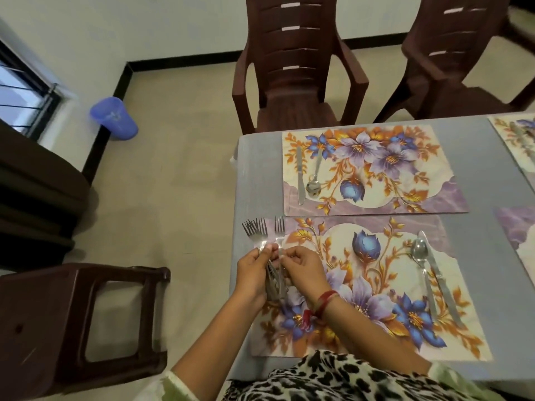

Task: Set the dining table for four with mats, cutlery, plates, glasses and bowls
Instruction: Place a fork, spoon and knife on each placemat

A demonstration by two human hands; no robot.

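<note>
The left hand [252, 273] grips the bundle of forks [256, 227] while the right hand [301, 267] pinches a single fork [279, 224] — tines pointing away, its length along the left edge of the near mat [376, 285] on the bench [477, 169].

Walls [173, 24] off-white, plain. Floor [179, 169] pale beige, w/ black skirting [179, 62] along wall base. Window [20, 91] at far left: dark frame, horiz. bars, daylight thru it. Blue plastic bin [114, 118] stood on floor near window, by skirting. Left chair [292, 68], brown plastic w/ arms, sat at far edge of grey-topped table [260, 183]; right chair [451, 62], same type, beside it. Brown plastic stool [72, 319] at lower left, near table. Dark bulky furniture [37, 180] below window, type unclear.
</note>
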